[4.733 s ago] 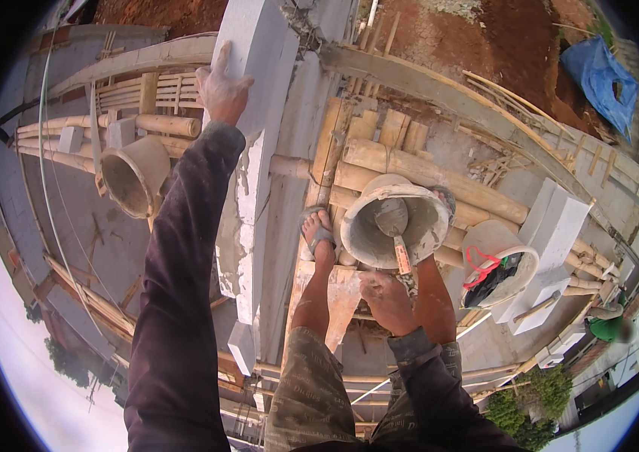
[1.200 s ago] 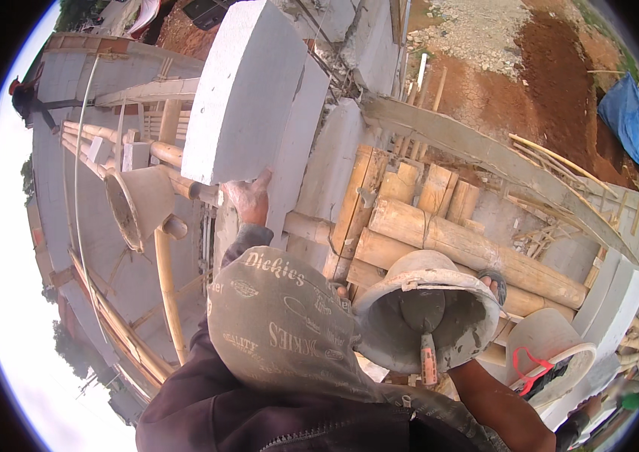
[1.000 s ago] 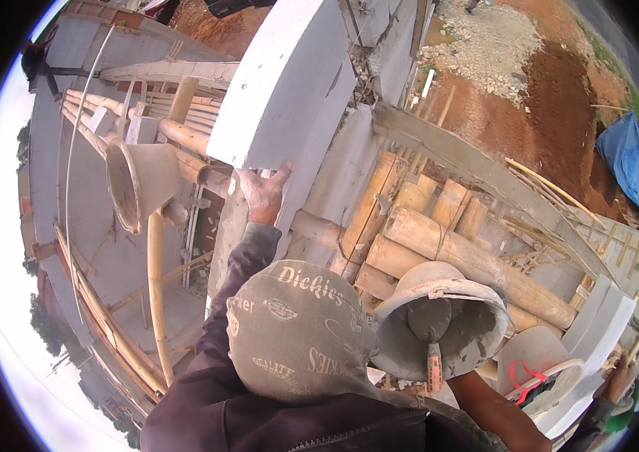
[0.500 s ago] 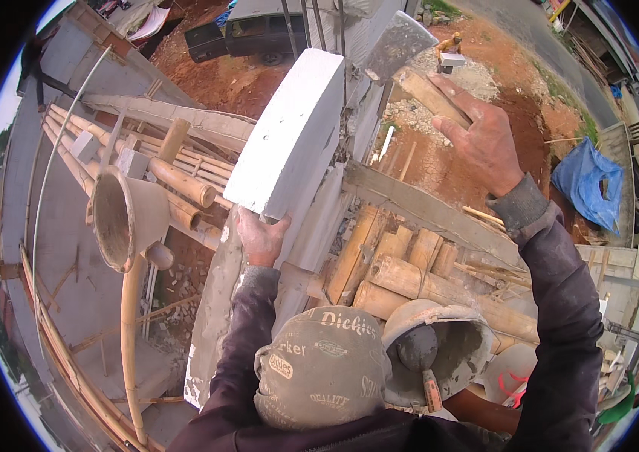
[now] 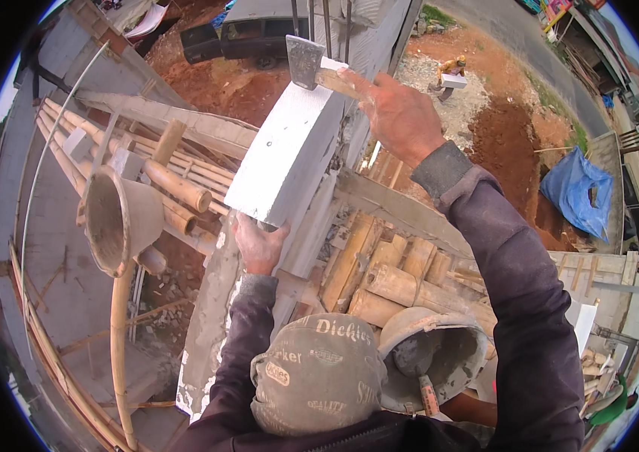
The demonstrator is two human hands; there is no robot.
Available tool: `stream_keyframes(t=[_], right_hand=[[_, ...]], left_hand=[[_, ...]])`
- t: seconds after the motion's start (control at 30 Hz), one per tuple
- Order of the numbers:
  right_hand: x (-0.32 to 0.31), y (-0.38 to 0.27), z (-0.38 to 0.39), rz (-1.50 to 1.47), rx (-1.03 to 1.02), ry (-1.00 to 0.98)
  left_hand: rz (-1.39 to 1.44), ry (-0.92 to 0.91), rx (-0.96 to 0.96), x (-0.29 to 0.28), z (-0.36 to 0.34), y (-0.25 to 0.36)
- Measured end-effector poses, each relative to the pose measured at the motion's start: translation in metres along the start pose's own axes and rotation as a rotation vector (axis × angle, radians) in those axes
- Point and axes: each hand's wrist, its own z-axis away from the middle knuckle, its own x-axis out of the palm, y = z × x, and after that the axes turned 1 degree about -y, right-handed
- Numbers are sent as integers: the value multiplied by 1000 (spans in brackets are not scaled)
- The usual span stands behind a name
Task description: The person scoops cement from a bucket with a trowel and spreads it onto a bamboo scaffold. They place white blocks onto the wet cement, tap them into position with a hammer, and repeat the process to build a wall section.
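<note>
A long white building block [image 5: 285, 151] lies along the top of a mortar-covered wall [image 5: 210, 316], sloping away from me. At its near end, my left hand [image 5: 259, 239] grips the block low down, fingers on one side and thumb on the other. My right hand [image 5: 402, 117] is closed round the wooden handle of a hatchet-like tool [image 5: 305, 63] with a flat grey metal head. That head is at the far end of the block's top; whether it touches the surface, I cannot tell.
Left of the wall, a mortar-stained bucket [image 5: 120, 218] sits by bamboo poles [image 5: 176, 184]. At right, another bucket [image 5: 440, 339] holds a trowel [image 5: 426, 388] beside stacked bamboo [image 5: 410, 282]. Steel bars [image 5: 310, 21] rise beyond the block. Below, a person [image 5: 451, 75] carries a white block.
My right hand has swung the tool left and down, from beyond the wall's right side to the block's far end. My left hand keeps its hold. The person below has come more into view.
</note>
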Motion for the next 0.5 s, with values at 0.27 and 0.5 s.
stream_keyframes(t=[0.27,0.5], right_hand=[[-3,2,2,27,-54,1],[3,-5,0,53,-80,23]], left_hand=[[137,-11,-15,-1,1,1],[93,-18,-27,3,-1,-4]])
